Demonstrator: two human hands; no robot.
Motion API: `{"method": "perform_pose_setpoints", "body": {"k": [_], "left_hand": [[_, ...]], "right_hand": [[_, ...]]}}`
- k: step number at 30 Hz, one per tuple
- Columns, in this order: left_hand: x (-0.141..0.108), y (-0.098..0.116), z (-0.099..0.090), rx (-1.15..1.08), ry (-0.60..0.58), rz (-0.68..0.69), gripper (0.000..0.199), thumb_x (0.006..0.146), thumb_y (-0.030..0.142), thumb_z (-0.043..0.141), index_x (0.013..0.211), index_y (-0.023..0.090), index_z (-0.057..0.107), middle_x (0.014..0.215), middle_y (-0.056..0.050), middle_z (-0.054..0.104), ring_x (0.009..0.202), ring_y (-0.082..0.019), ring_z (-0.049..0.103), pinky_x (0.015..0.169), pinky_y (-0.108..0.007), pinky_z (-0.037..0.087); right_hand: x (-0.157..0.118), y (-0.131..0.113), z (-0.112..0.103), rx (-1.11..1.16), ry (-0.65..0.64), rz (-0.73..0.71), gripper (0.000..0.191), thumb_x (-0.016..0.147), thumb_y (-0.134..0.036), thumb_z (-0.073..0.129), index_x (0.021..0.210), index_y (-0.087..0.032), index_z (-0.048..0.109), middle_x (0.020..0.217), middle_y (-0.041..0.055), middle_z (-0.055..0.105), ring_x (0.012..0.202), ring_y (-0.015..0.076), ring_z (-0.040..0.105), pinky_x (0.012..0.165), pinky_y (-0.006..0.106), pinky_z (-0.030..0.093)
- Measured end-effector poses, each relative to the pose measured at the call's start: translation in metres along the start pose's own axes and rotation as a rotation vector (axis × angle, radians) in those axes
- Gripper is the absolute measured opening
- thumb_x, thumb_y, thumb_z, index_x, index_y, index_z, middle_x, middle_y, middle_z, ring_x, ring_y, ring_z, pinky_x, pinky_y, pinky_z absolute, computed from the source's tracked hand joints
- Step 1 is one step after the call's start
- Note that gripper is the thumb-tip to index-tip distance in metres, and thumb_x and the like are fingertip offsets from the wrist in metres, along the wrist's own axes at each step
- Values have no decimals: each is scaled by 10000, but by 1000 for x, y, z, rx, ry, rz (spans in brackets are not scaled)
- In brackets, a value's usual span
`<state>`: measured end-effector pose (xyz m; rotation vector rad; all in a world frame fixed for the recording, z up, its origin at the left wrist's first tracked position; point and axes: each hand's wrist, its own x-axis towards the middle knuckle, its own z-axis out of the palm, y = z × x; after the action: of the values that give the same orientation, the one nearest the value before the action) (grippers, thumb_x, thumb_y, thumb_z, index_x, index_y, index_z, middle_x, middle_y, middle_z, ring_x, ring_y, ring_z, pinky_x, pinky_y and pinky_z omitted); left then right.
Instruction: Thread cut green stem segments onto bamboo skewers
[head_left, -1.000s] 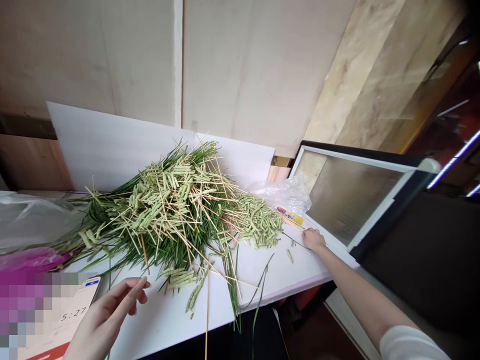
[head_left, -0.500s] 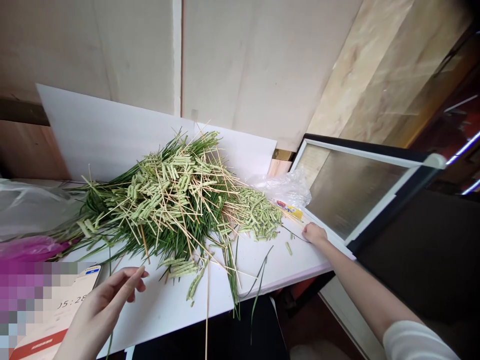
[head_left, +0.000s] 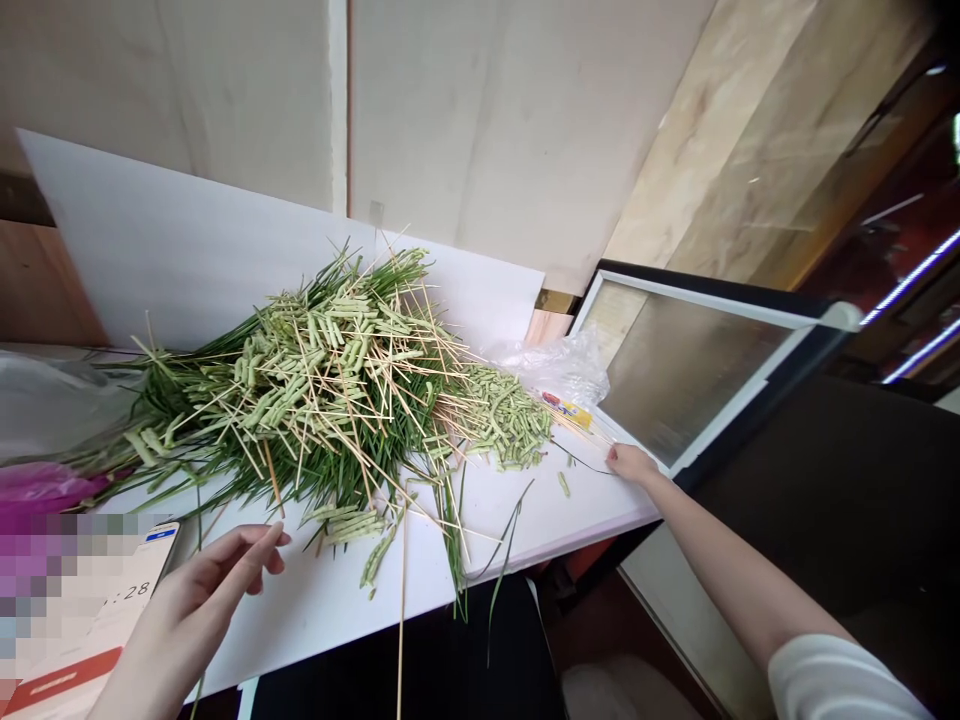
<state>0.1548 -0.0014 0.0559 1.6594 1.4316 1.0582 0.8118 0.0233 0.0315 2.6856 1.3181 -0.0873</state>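
Observation:
My left hand [head_left: 225, 580] is pinched closed at the front left, over the white table [head_left: 300, 610]; what it holds, if anything, is too small to make out. At the right end of the table, my right hand [head_left: 630, 464] closes on the ends of thin wooden skewers [head_left: 581, 428]. In the middle lies a heap of long green leaves [head_left: 337, 465], topped with green rolled pieces [head_left: 330, 335] and scattered skewers. A pile of short green pieces [head_left: 510, 415] sits between the heap and my right hand.
A phone [head_left: 142, 570] lies at the left near pink plastic [head_left: 52, 488] and a clear bag [head_left: 60, 400]. Clear plastic [head_left: 562, 368] and a framed glass panel [head_left: 690, 370] stand at the right. One skewer [head_left: 401, 620] sticks out past the table's front edge.
The view has shifted, so the heap and table appear a little further left. My right hand stays at the skewer ends, and my left hand keeps its pinch.

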Motion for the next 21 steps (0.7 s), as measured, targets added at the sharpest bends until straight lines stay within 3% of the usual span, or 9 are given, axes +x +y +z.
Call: {"method": "perform_pose_setpoints", "body": {"k": [14,21], "left_hand": [[-2,0,0,12,13,29,446,844,677,550,814,246,662,775,-17,655,708,-206,554,677,-289,447],[-2,-3,0,32,3,12,440,841,681,553,819,256,664,801,-9,658,711,-199,554,684,-288,436]], "right_hand": [[-7,-16,3,-100,65,19,302,995,-334,639,1242,-161,625,1269,95,631,1090,250,645,918,462,558],[-9,-20,-5,-144,11,24,298,994,-341,641,1226,-156,630,1239,92,644,1067,244,654,903,452,564]]}}
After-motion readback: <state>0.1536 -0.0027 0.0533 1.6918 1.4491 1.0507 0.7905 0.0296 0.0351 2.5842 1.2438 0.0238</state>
